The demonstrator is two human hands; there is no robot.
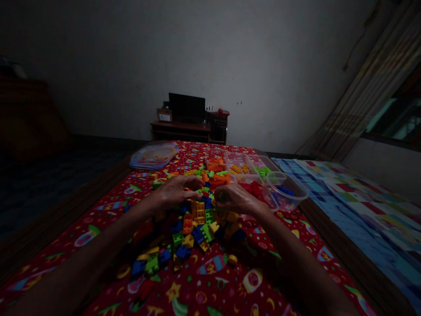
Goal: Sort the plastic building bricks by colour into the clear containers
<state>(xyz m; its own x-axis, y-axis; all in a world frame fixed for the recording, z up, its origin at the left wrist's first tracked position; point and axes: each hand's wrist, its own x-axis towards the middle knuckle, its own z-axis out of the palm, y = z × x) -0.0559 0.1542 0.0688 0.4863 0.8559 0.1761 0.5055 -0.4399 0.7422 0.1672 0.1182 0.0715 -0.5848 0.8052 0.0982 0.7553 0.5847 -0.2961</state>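
Observation:
A loose heap of toy building bricks (199, 213) in yellow, green, blue, orange and red lies in front of me. Over its left side reaches my left hand (179, 192), thumb and fingers apart, with bricks showing in the gap between them. My right hand (235, 197) is at the heap's right side, its fingers curled in and pointing down. Whatever those fingers hold, if anything, is hidden. Between the hands lie a yellow brick (198, 211), an orange brick (187, 224) and a green brick (208, 216).
Clear plastic tubs stand at the back right: a round tub (297, 188) with blue bricks, others with red bricks (253, 188), green bricks (263, 172), yellow bricks (239, 169) and orange bricks (216, 165). Stacked lids (153, 156) lie back left on the red patterned cloth (217, 267).

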